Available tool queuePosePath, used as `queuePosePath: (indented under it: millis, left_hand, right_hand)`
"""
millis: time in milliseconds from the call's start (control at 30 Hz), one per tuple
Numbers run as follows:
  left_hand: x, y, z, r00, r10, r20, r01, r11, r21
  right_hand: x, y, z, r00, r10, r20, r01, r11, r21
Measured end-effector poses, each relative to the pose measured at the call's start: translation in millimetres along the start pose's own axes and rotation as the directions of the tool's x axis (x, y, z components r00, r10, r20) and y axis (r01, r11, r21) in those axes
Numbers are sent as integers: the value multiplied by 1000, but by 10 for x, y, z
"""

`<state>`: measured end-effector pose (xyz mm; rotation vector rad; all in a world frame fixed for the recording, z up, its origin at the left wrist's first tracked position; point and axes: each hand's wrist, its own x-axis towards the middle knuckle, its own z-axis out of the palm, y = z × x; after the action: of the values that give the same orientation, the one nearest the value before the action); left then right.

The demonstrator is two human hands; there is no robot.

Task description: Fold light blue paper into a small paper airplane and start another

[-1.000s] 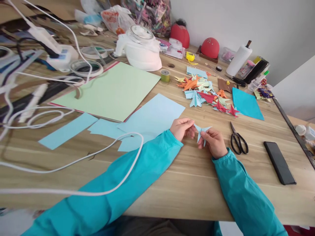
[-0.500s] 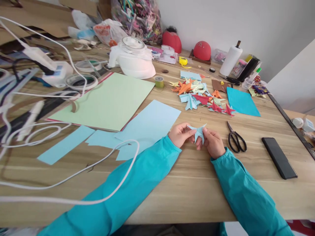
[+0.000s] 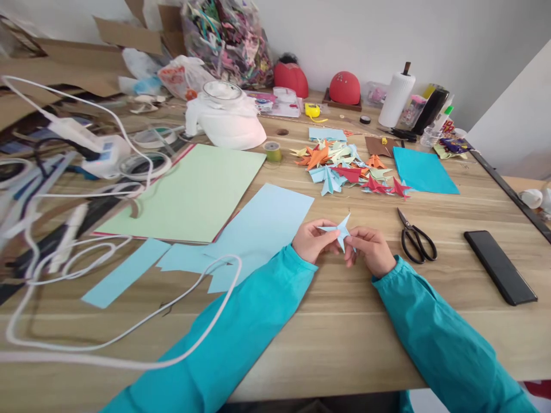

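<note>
A small light-blue folded paper piece [image 3: 342, 229] with several pointed tips is held above the wooden table. My left hand [image 3: 315, 240] pinches its left side between thumb and fingers. From the other side, my right hand [image 3: 371, 249] grips its lower right point with thumb and forefinger. Beyond the hands lies a pile of folded paper figures [image 3: 340, 167] in orange, red, yellow, green and blue. To the right of my right hand rest black-handled scissors [image 3: 416, 236], blades pointing away. A light-blue sheet [image 3: 271, 215] lies left of my left hand.
A stack of pale green sheets [image 3: 193, 189] and blue paper strips [image 3: 127, 272] lie at left, beside a looping white cable [image 3: 228, 304]. At right are a black phone [image 3: 500, 268] and a bright blue sheet [image 3: 426, 171]. A yellow tape measure [image 3: 313, 110] stands further back.
The folded paper has turned in my fingers: one point now stands up and another reaches left. My right hand has shifted to a lower tip. The whole view has swung slightly.
</note>
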<state>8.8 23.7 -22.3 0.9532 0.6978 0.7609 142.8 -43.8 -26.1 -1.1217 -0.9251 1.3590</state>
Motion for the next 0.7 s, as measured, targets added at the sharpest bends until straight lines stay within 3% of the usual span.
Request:
queuePosePath:
  millis: [267,433,700]
  left_hand:
    - [1,-25,1,998,-4,58,-5,989,146]
    - [-14,-14,-18,995,45,92,-67,965,253]
    - [-62,36,9,993,52,110,-78,965,249]
  right_hand:
    - [-4,-14,7,1000,22,-2,-23,1000,-20]
    - [-9,-5,1,999,26,18,-26,999,-30]
    - [-12,-16,20,1000,-18,24,20,997,-80]
